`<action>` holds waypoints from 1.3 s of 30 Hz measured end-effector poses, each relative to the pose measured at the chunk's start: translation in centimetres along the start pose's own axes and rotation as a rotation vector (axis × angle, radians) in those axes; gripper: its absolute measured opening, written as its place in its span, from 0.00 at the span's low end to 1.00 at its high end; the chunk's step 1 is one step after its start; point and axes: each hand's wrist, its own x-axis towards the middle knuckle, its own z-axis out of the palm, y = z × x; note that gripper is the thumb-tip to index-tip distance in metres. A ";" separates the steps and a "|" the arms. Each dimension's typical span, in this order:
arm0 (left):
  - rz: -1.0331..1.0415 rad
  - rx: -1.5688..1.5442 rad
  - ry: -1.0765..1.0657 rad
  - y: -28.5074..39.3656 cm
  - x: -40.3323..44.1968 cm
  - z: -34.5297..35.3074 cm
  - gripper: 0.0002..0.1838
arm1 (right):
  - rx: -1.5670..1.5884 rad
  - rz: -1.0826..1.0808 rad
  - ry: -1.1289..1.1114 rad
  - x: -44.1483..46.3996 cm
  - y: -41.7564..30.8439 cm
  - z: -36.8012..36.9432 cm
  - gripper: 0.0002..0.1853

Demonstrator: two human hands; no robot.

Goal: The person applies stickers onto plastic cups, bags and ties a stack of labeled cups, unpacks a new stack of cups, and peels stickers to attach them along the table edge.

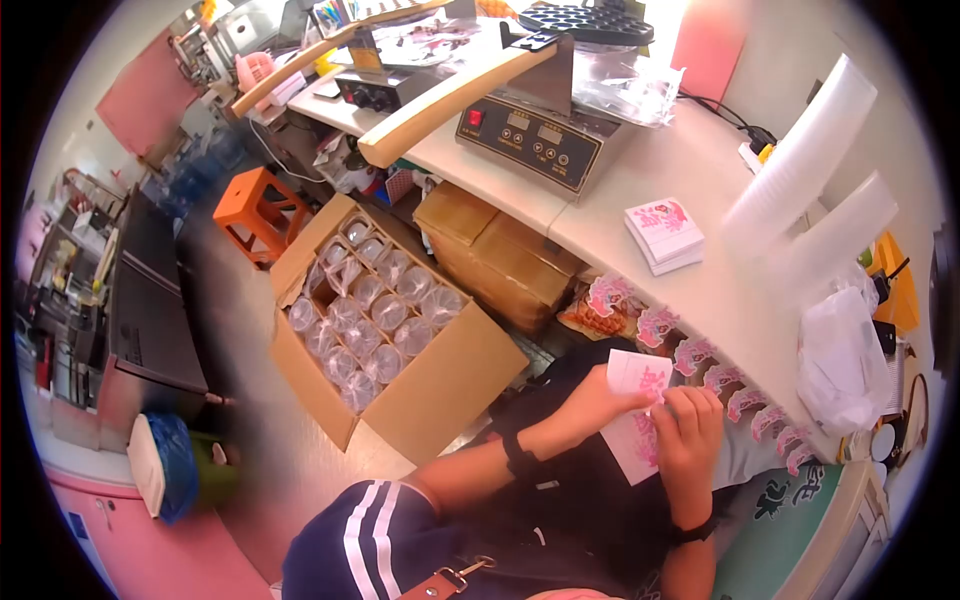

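Observation:
A white sticker sheet (626, 440) with pink printed designs is held over my lap. My left hand (592, 408) grips its upper part, thumb on the front. The fingers of my right hand (690, 432) are bent in a pinch at the sheet's right side, close to the left thumb, at a pink design. Whether a sticker edge is between those fingertips is hidden. Several pink cut-out stickers (692, 356) hang in a row along the table's front edge, just beyond my hands. A stack of similar white sheets (664, 234) lies on the white table (560, 205).
An open cardboard box (450, 375) of plastic-wrapped clear cups stands on the floor at left, beside a closed carton (495, 255). A wooden-handled appliance (530, 140) sits on the table. White cup sleeves (800, 150) and a plastic bag (845, 345) are at right; an orange stool (258, 215) stands behind.

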 end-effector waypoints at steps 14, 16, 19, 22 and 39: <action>0.069 -0.143 0.757 -0.3 -3.0 -17.1 0.17 | 0.226 0.421 0.272 10.6 -4.0 6.7 0.07; 0.110 -0.171 0.812 -0.5 -3.9 -18.8 0.17 | 0.218 0.460 0.247 11.9 -3.4 9.1 0.09; 0.156 -0.217 0.847 0.0 -4.1 -18.6 0.12 | 0.115 0.483 0.240 13.1 -2.6 12.1 0.09; 0.132 -0.180 0.784 0.6 -4.1 -17.3 0.13 | 0.005 0.471 0.274 14.5 -1.6 13.6 0.10; -0.004 -0.338 0.344 1.0 -1.1 -1.0 0.25 | 0.122 0.976 0.938 -1.8 7.7 -5.0 0.05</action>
